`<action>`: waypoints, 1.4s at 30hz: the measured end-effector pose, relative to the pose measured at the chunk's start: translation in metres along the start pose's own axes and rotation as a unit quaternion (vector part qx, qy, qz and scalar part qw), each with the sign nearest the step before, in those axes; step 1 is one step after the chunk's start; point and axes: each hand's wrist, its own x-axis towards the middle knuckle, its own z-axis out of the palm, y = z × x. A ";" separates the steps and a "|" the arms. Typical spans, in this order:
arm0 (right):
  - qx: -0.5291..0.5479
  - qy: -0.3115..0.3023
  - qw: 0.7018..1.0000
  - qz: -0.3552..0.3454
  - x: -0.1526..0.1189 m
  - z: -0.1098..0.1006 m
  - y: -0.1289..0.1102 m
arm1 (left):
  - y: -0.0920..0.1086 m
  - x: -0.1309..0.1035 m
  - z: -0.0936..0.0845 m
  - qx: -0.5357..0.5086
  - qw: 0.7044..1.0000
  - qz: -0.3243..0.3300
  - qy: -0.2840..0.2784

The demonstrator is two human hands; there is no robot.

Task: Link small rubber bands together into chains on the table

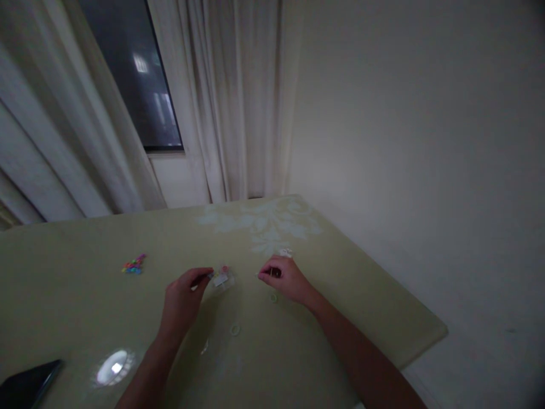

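My left hand (184,292) is closed in a pinch. Its fingertips meet at the left edge of a small clear packet or case (221,280) with a whitish label; what they grip is too small to make out. A pinkish-red bit (225,268) shows at the packet's top. My right hand (286,277) also pinches, thumb against fingers, with a tiny pale speck at the tips. Just beyond its knuckles lies a cluster of small white pieces (285,251). Below it is a pale ring (273,297), and a second pale ring (235,329) lies nearer me, between my forearms.
A little heap of multicoloured pieces (134,265) sits on the left of the greenish table (76,307). A dark flat device (29,384) lies at the near left corner of view. One clear scrap (205,347) is near my left forearm. A wall borders the right side.
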 end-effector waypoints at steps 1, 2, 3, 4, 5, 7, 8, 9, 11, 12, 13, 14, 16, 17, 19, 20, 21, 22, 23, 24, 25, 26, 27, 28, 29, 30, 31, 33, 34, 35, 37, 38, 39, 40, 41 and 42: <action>-0.005 -0.002 1.000 -0.001 0.000 0.001 0.001 | -0.001 -0.001 0.003 0.021 1.000 0.015 -0.005; -0.009 -0.004 1.000 0.000 0.000 0.001 0.001 | -0.002 -0.001 0.005 0.041 0.999 0.032 -0.011; -0.012 -0.006 1.000 0.001 0.000 0.002 0.002 | -0.003 -0.002 0.007 0.059 0.997 0.051 -0.017; -0.014 -0.006 1.000 0.001 0.000 0.002 0.003 | -0.004 -0.002 0.008 0.074 0.994 0.070 -0.026; -0.015 -0.007 1.000 0.000 0.000 0.002 0.004 | -0.005 -0.002 0.009 0.088 0.991 0.090 -0.034; -0.016 -0.008 1.000 -0.003 0.000 0.002 0.006 | -0.006 -0.003 0.009 0.112 0.984 0.127 -0.058; -0.016 -0.009 1.000 -0.003 0.001 0.002 0.007 | -0.006 -0.003 0.008 0.125 0.979 0.143 -0.071; -0.017 -0.011 1.000 -0.002 0.001 0.001 0.008 | -0.006 -0.003 0.008 0.138 0.974 0.156 -0.085; -0.021 -0.012 1.000 0.005 0.001 0.000 0.010 | -0.003 -0.004 0.005 0.167 0.964 0.171 -0.114; -0.023 -0.012 1.000 0.009 0.001 0.000 0.010 | 0.000 -0.004 0.004 0.184 0.959 0.174 -0.129; -0.025 -0.012 1.000 0.012 0.001 -0.001 0.011 | 0.003 -0.004 0.003 0.200 0.953 0.175 -0.142; -0.026 -0.012 1.000 0.013 0.001 -0.001 0.011 | 0.006 -0.004 0.002 0.215 0.948 0.176 -0.155; -0.026 -0.012 1.000 0.012 0.002 -0.001 0.011 | 0.012 -0.004 0.001 0.236 0.939 0.177 -0.176; -0.026 -0.013 1.000 0.011 0.002 -0.001 0.011 | 0.014 -0.004 0.000 0.245 0.935 0.177 -0.185; -0.029 -0.015 0.999 0.008 0.001 -0.001 0.012 | 0.018 -0.004 0.000 0.263 0.928 0.173 -0.198; -0.033 -0.017 0.999 0.008 0.001 -0.001 0.012 | 0.019 -0.004 0.000 0.274 0.925 0.169 -0.201; -0.038 -0.018 0.999 0.008 0.001 0.000 0.012 | 0.019 -0.003 0.000 0.283 0.923 0.164 -0.203; -0.041 -0.021 0.999 0.010 0.001 0.000 0.012 | 0.019 -0.003 0.000 0.288 0.922 0.161 -0.204; -0.044 -0.022 0.999 0.011 0.001 0.001 0.012 | 0.019 -0.003 0.001 0.286 0.923 0.160 -0.204; -0.045 -0.024 0.999 0.012 0.001 0.001 0.012 | 0.018 -0.003 0.001 0.280 0.924 0.160 -0.204; -0.046 -0.024 0.999 0.012 0.001 0.001 0.011 | 0.017 -0.002 0.002 0.272 0.927 0.161 -0.204; -0.049 -0.026 0.998 0.011 0.001 0.000 0.011 | 0.016 -0.002 0.002 0.264 0.928 0.162 -0.206; -0.053 -0.029 0.998 0.009 0.001 -0.001 0.010 | 0.016 -0.002 0.003 0.257 0.929 0.164 -0.208; -0.057 -0.036 0.998 0.009 0.001 -0.003 0.010 | 0.016 -0.002 0.003 0.254 0.930 0.164 -0.210; -0.060 -0.047 0.997 0.010 0.001 -0.005 0.009 | 0.016 -0.002 0.003 0.254 0.929 0.166 -0.212; -0.063 -0.061 0.996 0.014 0.001 -0.007 0.010 | 0.016 -0.002 0.003 0.255 0.928 0.168 -0.213; -0.064 -0.077 0.995 0.021 0.000 -0.010 0.010 | 0.017 -0.003 0.002 0.259 0.926 0.171 -0.213; -0.059 -0.115 0.991 0.041 -0.001 -0.017 0.013 | 0.020 -0.003 0.002 0.274 0.921 0.178 -0.213; -0.053 -0.134 0.988 0.051 -0.001 -0.020 0.014 | 0.021 -0.004 0.001 0.285 0.916 0.182 -0.213; -0.045 -0.152 0.986 0.061 -0.002 -0.023 0.016 | 0.023 -0.004 0.001 0.298 0.912 0.186 -0.214; -0.028 -0.182 0.980 0.074 -0.003 -0.026 0.019 | 0.024 -0.004 0.000 0.321 0.902 0.192 -0.216; -0.022 -0.194 0.978 0.079 -0.003 -0.027 0.020 | 0.024 -0.004 0.000 0.329 0.898 0.195 -0.218; -0.018 -0.203 0.976 0.082 -0.003 -0.028 0.021 | 0.024 -0.004 0.000 0.333 0.896 0.197 -0.218; -0.016 -0.211 0.974 0.084 -0.004 -0.028 0.021 | 0.024 -0.004 0.000 0.336 0.895 0.199 -0.216; -0.016 -0.218 0.972 0.085 -0.004 -0.027 0.021 | 0.024 -0.004 0.000 0.338 0.895 0.200 -0.214; -0.017 -0.225 0.971 0.084 -0.004 -0.027 0.021 | 0.024 -0.004 0.001 0.340 0.894 0.201 -0.211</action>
